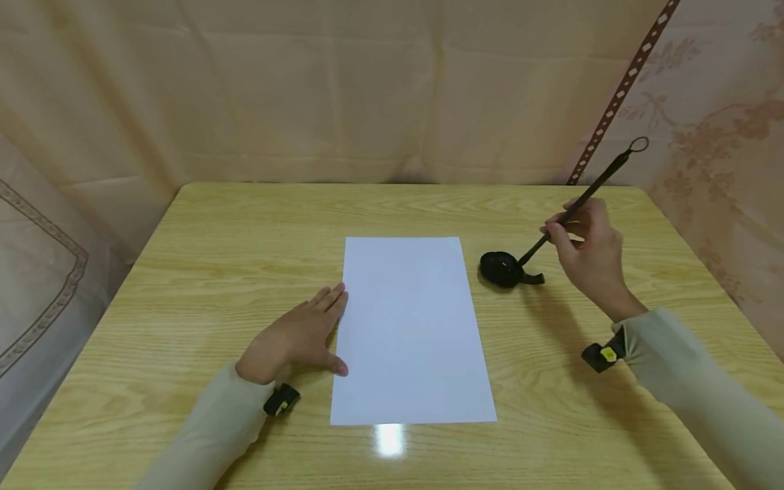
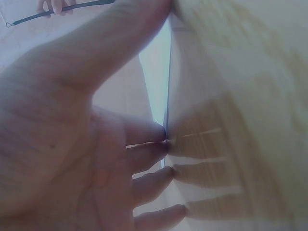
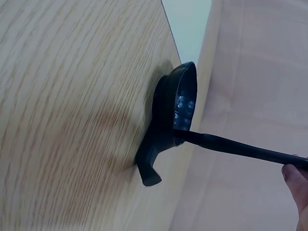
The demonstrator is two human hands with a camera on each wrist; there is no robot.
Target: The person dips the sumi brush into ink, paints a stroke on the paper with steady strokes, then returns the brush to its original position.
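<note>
My right hand (image 1: 593, 253) pinches a dark calligraphy brush (image 1: 597, 185) partway down its handle, with the hanging loop at the upper end. The brush slants down to the left, and its tip is inside a black ink dish (image 1: 501, 269) with a bent, stem-like arm. In the right wrist view the dish (image 3: 164, 103) shows its raised rim, and the bristles are hidden inside. My left hand (image 1: 297, 341) lies with fingers spread at the left edge of a blank white sheet of paper (image 1: 413, 327). Its fingertips and thumb are right at that edge.
A light wood-grain table (image 1: 257, 238) bears the paper and, just to its right, the dish. Pale cloth (image 1: 331, 95) hangs behind the table's far edge, and patterned cloth (image 1: 729, 163) hangs at the right. Small black cameras sit on both wrists.
</note>
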